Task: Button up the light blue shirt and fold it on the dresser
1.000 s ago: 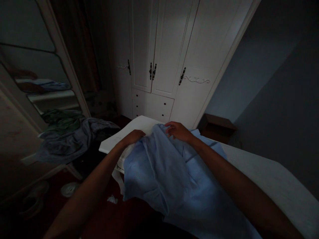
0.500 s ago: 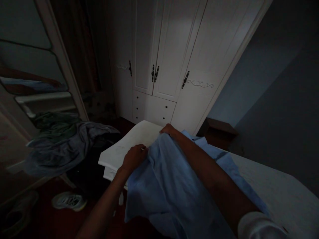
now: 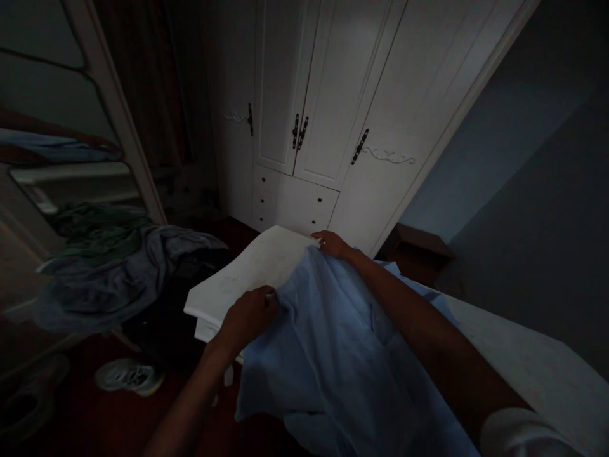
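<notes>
A light blue shirt (image 3: 328,343) is draped over a white padded board (image 3: 259,260) that looks like an ironing board, its lower part hanging down the near side. My left hand (image 3: 250,317) is closed on the shirt's left edge, thumb and fingers pinched together. At the board's far edge, my right hand (image 3: 330,244) has its fingers curled at the upper corner of the same cloth. Between both hands the shirt's edge runs fairly straight, with folds falling toward me. My right forearm crosses over the cloth and hides part of it.
A white wardrobe (image 3: 328,95) with dark handles stands behind the board. Clothes lie heaped (image 3: 118,260) at the left, beside a mirrored frame (image 3: 118,114). A pale sneaker (image 3: 128,376) rests on the red floor. A brown low cabinet (image 3: 423,244) is at the right.
My right hand has shifted slightly along the far edge, and its fingers show more. My left hand has drawn a little left and down with the shirt's edge. The view has turned slightly.
</notes>
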Available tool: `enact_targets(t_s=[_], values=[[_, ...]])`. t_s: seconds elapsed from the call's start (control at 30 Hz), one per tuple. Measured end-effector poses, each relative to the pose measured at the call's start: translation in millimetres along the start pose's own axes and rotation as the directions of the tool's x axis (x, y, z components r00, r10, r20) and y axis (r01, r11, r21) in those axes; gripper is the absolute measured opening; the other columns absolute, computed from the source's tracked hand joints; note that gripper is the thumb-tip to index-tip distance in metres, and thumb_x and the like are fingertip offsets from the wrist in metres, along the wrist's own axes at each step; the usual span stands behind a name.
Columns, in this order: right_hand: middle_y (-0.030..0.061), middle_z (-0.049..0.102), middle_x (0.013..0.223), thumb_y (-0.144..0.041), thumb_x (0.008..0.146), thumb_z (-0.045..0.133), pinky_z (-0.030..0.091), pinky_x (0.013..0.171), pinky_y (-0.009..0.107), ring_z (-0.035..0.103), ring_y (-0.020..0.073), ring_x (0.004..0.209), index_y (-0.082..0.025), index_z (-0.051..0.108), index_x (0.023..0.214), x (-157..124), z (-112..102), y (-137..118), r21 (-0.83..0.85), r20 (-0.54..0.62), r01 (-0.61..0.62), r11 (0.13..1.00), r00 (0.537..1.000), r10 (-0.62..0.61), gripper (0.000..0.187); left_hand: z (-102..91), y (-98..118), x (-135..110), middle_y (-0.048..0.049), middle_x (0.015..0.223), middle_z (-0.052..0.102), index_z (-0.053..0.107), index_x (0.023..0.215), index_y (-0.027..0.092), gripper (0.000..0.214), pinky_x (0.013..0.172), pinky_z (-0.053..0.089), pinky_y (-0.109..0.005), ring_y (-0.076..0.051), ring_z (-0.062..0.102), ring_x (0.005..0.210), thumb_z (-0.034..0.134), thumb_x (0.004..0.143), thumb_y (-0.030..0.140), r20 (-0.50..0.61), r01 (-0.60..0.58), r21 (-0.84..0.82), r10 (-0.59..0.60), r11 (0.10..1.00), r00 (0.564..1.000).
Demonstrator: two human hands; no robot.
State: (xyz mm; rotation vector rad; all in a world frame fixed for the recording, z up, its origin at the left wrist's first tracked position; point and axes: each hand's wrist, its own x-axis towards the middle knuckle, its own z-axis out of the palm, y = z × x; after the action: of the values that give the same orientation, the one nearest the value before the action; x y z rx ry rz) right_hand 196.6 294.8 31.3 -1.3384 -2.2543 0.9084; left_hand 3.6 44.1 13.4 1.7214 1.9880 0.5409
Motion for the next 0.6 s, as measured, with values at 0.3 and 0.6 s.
enact_targets(t_s=[0.3, 0.6], values=[[0.0032, 0.076, 0.083, -0.001, 0.064, 0.061, 0.051, 0.080, 0.024, 0.069, 0.0180, 0.082, -0.015, 0.076, 0.078, 21.1, -2.4, 5.5, -0.128, 0.134, 0.113, 0.985, 0.986, -0.096, 0.025, -5.0, 3.4, -31.1, -0.0075, 0.096, 0.073, 0.068, 0.098, 0.024, 0.034, 0.068, 0.043, -0.030, -0.026, 0.067, 0.089, 0.049, 0.087, 0.050, 0.026, 0.108, 0.048, -0.109, 0.993, 0.994], [0.0070, 0.075, 0.097, 0.001, 0.068, 0.052, 0.047, 0.090, 0.027, 0.066, 0.0176, 0.095, -0.015, 0.072, 0.081, 20.7, 3.3, 31.3, -0.188, -0.066, 0.102, 0.977, 0.991, -0.116, 0.028, -2.0, 14.4, -50.0, -0.0105, 0.086, 0.071, 0.062, 0.083, 0.021, 0.040, 0.061, 0.039, -0.030, -0.026, 0.067, 0.080, 0.036, 0.094, 0.049, -0.034, 0.243, 0.178, -0.241, 0.954, 0.970]])
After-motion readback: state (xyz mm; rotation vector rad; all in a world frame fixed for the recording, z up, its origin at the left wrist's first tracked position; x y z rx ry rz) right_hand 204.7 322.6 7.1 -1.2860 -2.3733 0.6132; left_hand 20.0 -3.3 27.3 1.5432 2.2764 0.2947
